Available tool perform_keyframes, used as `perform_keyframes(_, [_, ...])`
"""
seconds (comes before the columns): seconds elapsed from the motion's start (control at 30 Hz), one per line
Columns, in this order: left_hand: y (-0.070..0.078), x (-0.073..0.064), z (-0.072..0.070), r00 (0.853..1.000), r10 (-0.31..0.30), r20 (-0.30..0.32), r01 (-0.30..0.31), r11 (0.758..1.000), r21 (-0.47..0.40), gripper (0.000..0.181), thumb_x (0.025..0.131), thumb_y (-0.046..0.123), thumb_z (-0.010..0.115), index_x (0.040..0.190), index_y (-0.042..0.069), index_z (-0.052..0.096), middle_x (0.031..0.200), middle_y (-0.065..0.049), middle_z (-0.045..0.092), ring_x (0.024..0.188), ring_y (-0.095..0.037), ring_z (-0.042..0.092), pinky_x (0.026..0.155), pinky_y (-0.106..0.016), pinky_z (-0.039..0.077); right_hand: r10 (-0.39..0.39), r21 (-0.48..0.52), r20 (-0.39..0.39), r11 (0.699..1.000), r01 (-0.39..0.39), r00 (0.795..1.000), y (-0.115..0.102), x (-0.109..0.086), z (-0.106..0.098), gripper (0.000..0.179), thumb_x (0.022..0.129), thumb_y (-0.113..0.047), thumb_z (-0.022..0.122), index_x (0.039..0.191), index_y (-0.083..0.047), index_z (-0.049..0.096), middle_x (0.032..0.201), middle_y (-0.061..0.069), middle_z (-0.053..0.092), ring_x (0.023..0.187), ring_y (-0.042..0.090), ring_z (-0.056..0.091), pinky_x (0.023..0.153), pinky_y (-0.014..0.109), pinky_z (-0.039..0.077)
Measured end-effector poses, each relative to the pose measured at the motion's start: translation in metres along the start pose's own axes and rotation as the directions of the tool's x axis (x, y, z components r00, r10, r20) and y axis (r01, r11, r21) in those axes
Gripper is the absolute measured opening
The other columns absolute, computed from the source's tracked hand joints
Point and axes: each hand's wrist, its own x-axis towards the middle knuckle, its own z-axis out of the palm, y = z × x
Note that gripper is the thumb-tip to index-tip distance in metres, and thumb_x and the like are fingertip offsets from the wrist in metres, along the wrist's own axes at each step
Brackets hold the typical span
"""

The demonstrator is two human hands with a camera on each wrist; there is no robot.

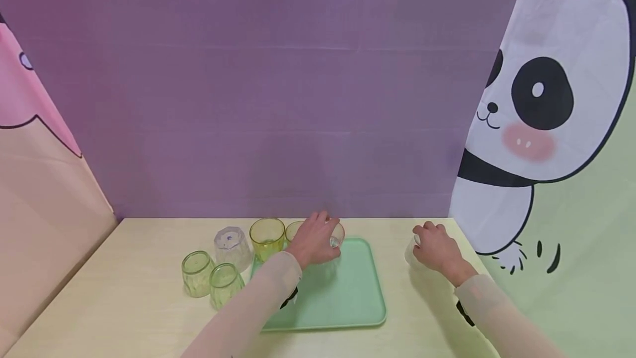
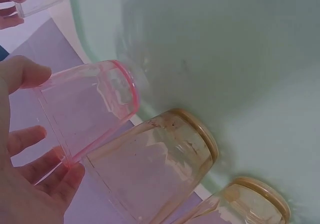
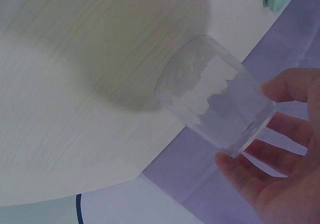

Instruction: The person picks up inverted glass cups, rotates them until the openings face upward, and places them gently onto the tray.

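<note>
Along the tray's (image 1: 348, 294) far edge: two yellow glasses (image 1: 267, 239), then left hand (image 1: 315, 241) gripping pink-rimmed glass (image 2: 85, 108) just beside them. Right of tray: right hand (image 1: 438, 247) grips clear glass (image 3: 212, 96), axis roughly upright; tray's to its left, left hand nearer it.

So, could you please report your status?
Left hand grips pink glass. Right hand grips clear glass, right of tray. Yellow glass close beside the pink one.

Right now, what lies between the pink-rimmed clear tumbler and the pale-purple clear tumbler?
Two yellow transparent tumblers, in the head view; the left hand partly hides one.
</note>
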Motion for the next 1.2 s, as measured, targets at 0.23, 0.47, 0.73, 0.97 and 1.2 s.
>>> perform_keyframes(0.23, [-0.002,0.002,0.002,1.000,0.006,-0.007,-0.006,1.000,0.013,0.064,0.083,0.032,0.070,0.141,0.006,0.058,0.132,-0.013,0.056,0.120,-0.030,0.051,0.101,-0.041,0.046,0.005,-0.005,0.002,1.000,-0.005,1.000,-0.003,-0.001,0.001,0.036,0.083,-0.008,0.063,0.117,0.002,0.065,0.107,0.020,0.058,0.097,0.043,0.053,0.064,0.059,0.054])
perform_keyframes(0.47, [-0.002,0.004,0.004,1.000,0.005,0.001,-0.005,1.000,0.019,0.063,0.084,0.031,0.070,0.140,0.006,0.058,0.132,-0.014,0.055,0.121,-0.031,0.051,0.101,-0.041,0.046,0.006,0.000,-0.006,1.000,-0.006,1.000,-0.002,-0.001,0.002,0.037,0.083,-0.008,0.063,0.118,0.003,0.065,0.108,0.020,0.059,0.098,0.043,0.053,0.063,0.058,0.054])
perform_keyframes(0.73, [-0.003,0.005,0.007,1.000,-0.003,0.010,0.003,1.000,-0.002,0.062,0.085,0.029,0.067,0.140,0.003,0.058,0.134,-0.016,0.054,0.122,-0.032,0.051,0.101,-0.041,0.045,0.004,-0.002,-0.015,1.000,-0.004,1.000,0.000,0.000,0.005,0.037,0.083,-0.008,0.063,0.118,0.002,0.065,0.107,0.020,0.059,0.098,0.043,0.053,0.061,0.057,0.054])
perform_keyframes(0.97, [-0.005,0.007,0.010,0.999,-0.021,0.031,0.023,0.999,-0.043,0.060,0.087,0.026,0.060,0.141,0.002,0.056,0.136,-0.017,0.053,0.124,-0.034,0.049,0.101,-0.042,0.045,0.004,-0.004,-0.016,1.000,-0.004,1.000,0.000,-0.001,0.006,0.038,0.083,-0.009,0.062,0.119,0.002,0.065,0.107,0.019,0.059,0.098,0.043,0.053,0.062,0.058,0.054])
perform_keyframes(1.2, [-0.008,0.009,0.015,0.999,-0.011,0.031,0.011,1.000,-0.016,0.058,0.086,0.026,0.057,0.139,0.002,0.058,0.136,-0.018,0.054,0.125,-0.035,0.049,0.102,-0.043,0.044,0.002,0.000,-0.016,1.000,-0.002,1.000,-0.002,-0.002,0.004,0.037,0.084,-0.008,0.062,0.119,0.002,0.065,0.109,0.019,0.059,0.100,0.044,0.052,0.063,0.058,0.054])
